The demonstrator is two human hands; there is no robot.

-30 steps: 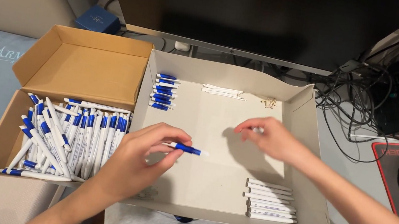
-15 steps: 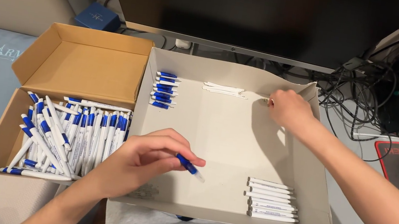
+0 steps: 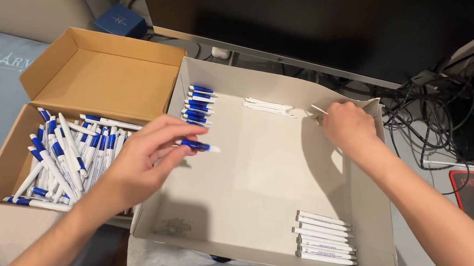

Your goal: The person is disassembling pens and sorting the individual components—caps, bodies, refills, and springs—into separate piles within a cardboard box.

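Left hand (image 3: 143,160) pinches a blue pen part (image 3: 198,145), tip over the tray (image 3: 252,246) near the blue stack (image 3: 198,104) upper left | right hand (image 3: 343,124) closes on a thin white refill (image 3: 317,109) at the top right corner, beside the refill row (image 3: 270,106) | white barrels (image 3: 324,238) lower right, sorted by kind | whole pens in the box (image 3: 2,177) at left.

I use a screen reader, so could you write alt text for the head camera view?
Over a shallow grey tray, the left hand holds a blue-and-white pen piece while the right hand pinches a thin white refill at the far corner. A cardboard box of pens sits to the left.
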